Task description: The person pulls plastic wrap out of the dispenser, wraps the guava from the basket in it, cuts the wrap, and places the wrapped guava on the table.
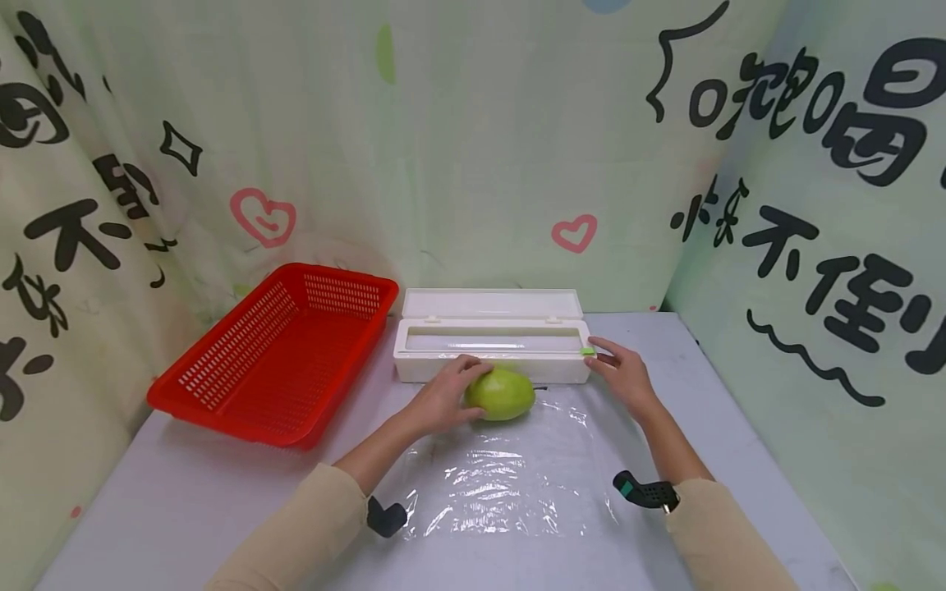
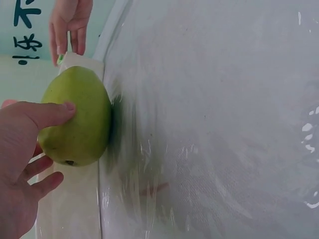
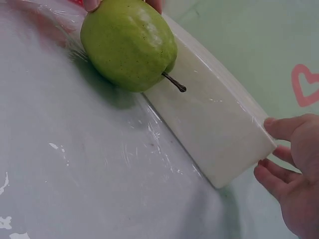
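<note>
In the head view my left hand [image 1: 447,398] holds a green pear [image 1: 501,394], thumb at its near side and fingers over its far side. The pear lies on its side, dark stem to the right, on clear cling film [image 1: 502,484] spread over the table. Right behind it stands a long white cling film dispenser [image 1: 491,368], its lid raised at the back. My right hand [image 1: 623,379] is at the box's right end, thumb and finger pinching the small green slide cutter [image 1: 587,351]. The right wrist view shows those fingertips [image 3: 269,121] against the box's end.
A red plastic basket [image 1: 259,439] with slotted walls stands at the left, beside the dispenser. The white table [image 1: 727,468] meets printed curtains at the back and both sides. Black wrist camera mounts [image 1: 645,491] hang over the film's edges.
</note>
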Demonstrator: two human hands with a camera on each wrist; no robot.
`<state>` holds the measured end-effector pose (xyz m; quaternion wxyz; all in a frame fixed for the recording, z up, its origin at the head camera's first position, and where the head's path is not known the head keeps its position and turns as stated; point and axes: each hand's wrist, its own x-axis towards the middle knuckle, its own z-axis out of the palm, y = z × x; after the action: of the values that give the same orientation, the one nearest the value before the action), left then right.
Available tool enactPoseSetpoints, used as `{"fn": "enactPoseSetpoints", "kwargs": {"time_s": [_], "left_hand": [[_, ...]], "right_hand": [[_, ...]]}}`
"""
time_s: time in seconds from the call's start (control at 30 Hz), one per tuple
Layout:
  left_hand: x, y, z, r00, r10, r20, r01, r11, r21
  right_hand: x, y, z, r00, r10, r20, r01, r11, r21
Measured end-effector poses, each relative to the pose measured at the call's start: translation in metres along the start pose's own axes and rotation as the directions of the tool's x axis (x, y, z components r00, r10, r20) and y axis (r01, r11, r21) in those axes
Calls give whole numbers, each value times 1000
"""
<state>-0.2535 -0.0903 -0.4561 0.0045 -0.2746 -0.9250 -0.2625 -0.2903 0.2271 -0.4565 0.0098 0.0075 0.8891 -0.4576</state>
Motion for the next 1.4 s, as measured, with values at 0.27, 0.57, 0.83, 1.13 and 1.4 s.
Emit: {"fn": "enactPoseSetpoints", "kwargs": {"time_s": [0.27, 0.57, 0.83, 1.13, 1.4], "left_hand": [[-3, 0, 0, 1000, -3, 7, 3, 1000, -12], [-6, 1, 2, 1000, -6, 13, 6, 999, -32], [-10, 0, 2, 1000, 7, 7, -7, 999, -45], [-13, 0, -1, 1000, 29, 0, -29, 998, -51], [-18, 3, -3, 1000, 18, 6, -17, 998, -57]], "right_hand": [[-13, -6, -4, 998, -33, -49, 34, 999, 15], [-21, -12, -2, 989, -75, -131, 85, 994, 70], [-30, -16, 3, 977, -145, -156, 164, 980, 113], [-43, -24, 8, 971, -199, -136, 218, 965, 144], [-52, -23, 16, 973, -216, -80, 225, 965, 135]]}}
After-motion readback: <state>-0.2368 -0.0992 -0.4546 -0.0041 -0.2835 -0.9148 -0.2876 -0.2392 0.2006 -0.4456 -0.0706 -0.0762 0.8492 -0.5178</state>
